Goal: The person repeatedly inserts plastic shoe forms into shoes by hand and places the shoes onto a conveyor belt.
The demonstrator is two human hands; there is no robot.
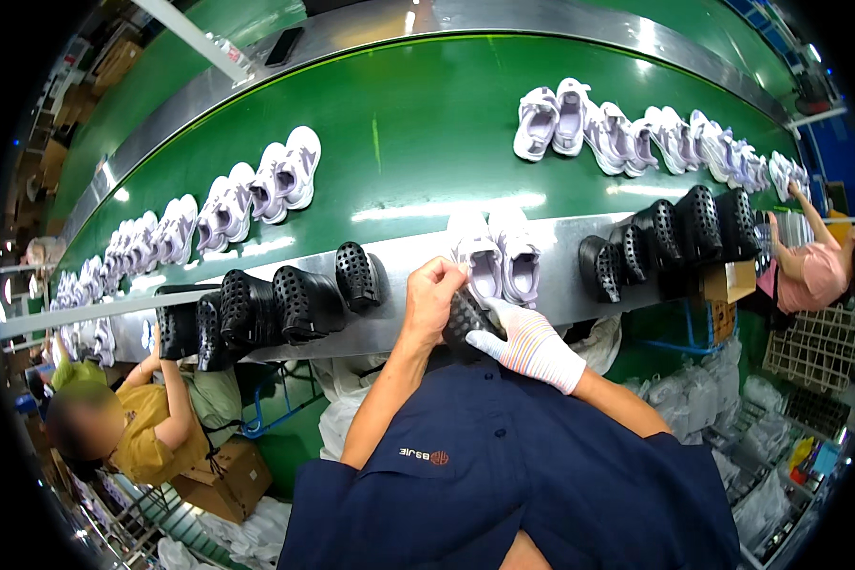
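Note:
A black perforated piece shaped like a shoe last point(466, 316) is held low between my hands, close to my body. My right hand point(527, 342), in a white knit glove with coloured stripes, grips it with the thumb across its lower end. My bare left hand point(432, 296) is closed in a pinch at its upper left side; what the fingertips hold is too small to make out. Just beyond my hands, a white shoe point(481, 261) and its mate point(517, 258) stand side by side on the metal ledge, openings toward me. The left fingertips are beside the left shoe.
More black perforated lasts point(299, 304) line the ledge point(380, 328) at left, others point(660, 233) at right. White shoes point(290, 171) run in rows along the green conveyor point(418, 123). Co-workers point(152, 418) sit on both sides. A phone point(284, 46) lies on the far rail.

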